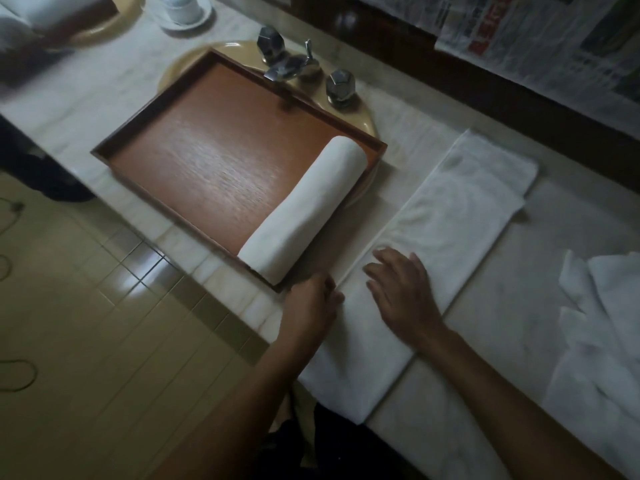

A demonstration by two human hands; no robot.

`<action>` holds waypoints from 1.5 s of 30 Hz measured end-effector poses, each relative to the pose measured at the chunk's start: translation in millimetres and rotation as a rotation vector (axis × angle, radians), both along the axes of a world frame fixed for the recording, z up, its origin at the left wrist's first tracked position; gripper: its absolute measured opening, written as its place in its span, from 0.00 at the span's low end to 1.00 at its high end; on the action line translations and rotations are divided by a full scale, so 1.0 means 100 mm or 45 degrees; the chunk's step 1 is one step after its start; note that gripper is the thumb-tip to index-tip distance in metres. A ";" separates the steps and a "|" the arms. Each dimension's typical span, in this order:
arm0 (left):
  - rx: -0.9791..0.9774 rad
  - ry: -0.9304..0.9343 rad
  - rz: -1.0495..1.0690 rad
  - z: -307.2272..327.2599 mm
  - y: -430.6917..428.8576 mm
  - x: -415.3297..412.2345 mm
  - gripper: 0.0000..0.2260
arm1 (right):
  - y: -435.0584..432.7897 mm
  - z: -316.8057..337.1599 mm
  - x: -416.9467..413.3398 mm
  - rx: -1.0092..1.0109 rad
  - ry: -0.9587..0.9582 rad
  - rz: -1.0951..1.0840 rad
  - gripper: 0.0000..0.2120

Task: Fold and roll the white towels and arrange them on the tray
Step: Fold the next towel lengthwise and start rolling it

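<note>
Head view, reading from 9 o'clock across: tan floor tiles run beside the pale marble counter. A white cup on a saucer stands at about 11 o'clock, near the frame's top edge. The brown wooden tray lies over the sink basin, its far edge just under the chrome faucet. One rolled towel lies inside the tray along its right wall, pointing from 7 o'clock to 1 o'clock.

My left hand sits just off the tray's near corner, its fingers curled down at the left edge of the folded towel; I cannot tell whether they pinch the cloth. That towel is a long flat strip on the counter, beside the tray and parallel to the roll, and its near end hangs over the counter's front edge. My right hand rests on it, palm down, fingers spread and relaxed, gripping nothing.

At 3 o'clock, more loose white towels lie crumpled. Newspaper sheets cover the wall at 1 o'clock.
</note>
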State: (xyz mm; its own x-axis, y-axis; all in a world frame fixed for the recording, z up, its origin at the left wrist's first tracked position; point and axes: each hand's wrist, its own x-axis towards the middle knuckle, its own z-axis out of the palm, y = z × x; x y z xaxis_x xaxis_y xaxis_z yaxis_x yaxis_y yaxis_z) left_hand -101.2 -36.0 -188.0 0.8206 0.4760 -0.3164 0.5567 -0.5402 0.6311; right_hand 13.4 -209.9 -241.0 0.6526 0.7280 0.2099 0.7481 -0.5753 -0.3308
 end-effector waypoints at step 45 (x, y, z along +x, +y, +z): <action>0.483 -0.258 -0.974 -0.39 -0.34 0.20 0.27 | -0.28 0.12 0.98 -0.351 -0.045 -0.051 0.27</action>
